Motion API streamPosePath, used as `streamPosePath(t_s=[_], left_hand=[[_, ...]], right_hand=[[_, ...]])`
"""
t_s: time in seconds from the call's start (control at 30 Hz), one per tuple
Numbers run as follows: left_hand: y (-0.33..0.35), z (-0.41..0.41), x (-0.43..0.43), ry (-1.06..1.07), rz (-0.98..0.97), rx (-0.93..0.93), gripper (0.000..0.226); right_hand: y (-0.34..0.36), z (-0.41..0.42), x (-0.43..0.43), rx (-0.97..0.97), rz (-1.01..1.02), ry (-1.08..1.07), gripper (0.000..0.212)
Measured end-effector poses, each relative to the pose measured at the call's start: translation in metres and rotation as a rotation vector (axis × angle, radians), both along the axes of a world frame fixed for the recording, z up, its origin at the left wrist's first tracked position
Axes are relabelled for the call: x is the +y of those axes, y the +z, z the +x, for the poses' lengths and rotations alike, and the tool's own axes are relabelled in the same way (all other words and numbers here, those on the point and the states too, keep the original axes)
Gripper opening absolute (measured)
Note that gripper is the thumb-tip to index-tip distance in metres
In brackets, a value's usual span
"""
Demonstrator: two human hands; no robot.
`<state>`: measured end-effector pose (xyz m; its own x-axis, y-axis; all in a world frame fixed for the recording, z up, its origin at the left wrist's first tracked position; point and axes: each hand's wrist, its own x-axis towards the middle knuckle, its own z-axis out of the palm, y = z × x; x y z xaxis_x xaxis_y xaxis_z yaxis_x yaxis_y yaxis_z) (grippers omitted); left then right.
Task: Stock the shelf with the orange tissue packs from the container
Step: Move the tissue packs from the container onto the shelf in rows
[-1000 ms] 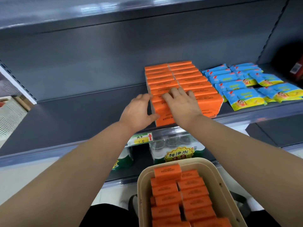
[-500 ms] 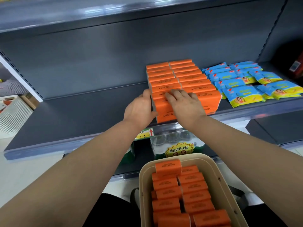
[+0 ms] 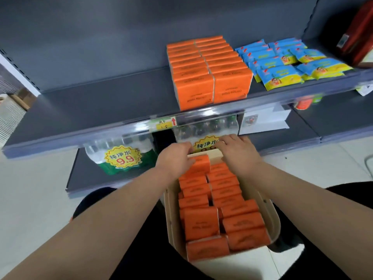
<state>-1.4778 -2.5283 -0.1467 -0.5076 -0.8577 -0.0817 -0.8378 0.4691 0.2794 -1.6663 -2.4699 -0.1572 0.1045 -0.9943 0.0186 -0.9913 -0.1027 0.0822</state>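
A dark grey back panel (image 3: 101, 37) fills 10 to 1 o'clock above a grey shelf (image 3: 90, 106). A white slotted upright (image 3: 20, 72) slants at 10 o'clock, with a white slatted panel (image 3: 9, 120) beyond it at 9. Pale glossy floor tiles (image 3: 30, 199) lie at 8 o'clock and at 3, catching soft light. A lower grey shelf (image 3: 333, 122) sits at 3 o'clock.

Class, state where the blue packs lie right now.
Head view: the blue packs lie on the upper shelf, right side, just right of the orange packs.

One wide-angle head cam looks fwd & down, close over container (image 3: 172, 215), shelf (image 3: 101, 104) just ahead.
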Motion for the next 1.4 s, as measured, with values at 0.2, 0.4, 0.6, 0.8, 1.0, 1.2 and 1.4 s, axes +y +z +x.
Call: streamPosePath(t_s=[0.2, 0.4, 0.6, 0.8, 1.0, 1.2, 1.4], left_hand=[[-0.062, -0.002, 0.042, -0.029, 0.177, -0.040, 0.026], [-0.094, -0.004, 0.068, -0.032, 0.274, -0.027, 0.024], [-0.103, -0.005, 0.068, -0.034, 0.275, -0.030, 0.023], [-0.114, 0.003, 0.068, -0.023, 0.268, -0.045, 0.024], [-0.124, 0.006, 0.062, -0.015, 0.363, -0.144, 0.024], [-0.136, -0.006, 0.064, -0.171, 0.452, -0.382, 0.034], [-0.138, -0.010, 0.066, -0.234, 0.443, -0.582, 0.035]], right_hand=[[-0.052, -0.012, 0.056, -0.087, 0.239, -0.005, 0.035], [-0.077, -0.023, 0.082, -0.120, 0.336, 0.034, 0.031], [-0.090, -0.026, 0.075, -0.110, 0.426, -0.007, 0.033], [-0.107, -0.024, 0.070, -0.077, 0.556, 0.007, 0.023], [-0.098, -0.029, 0.060, -0.067, 0.581, -0.035, 0.022], [-0.078, -0.034, 0.063, -0.077, 0.379, -0.099, 0.028], [-0.077, -0.030, 0.063, -0.068, 0.409, -0.100, 0.029]])
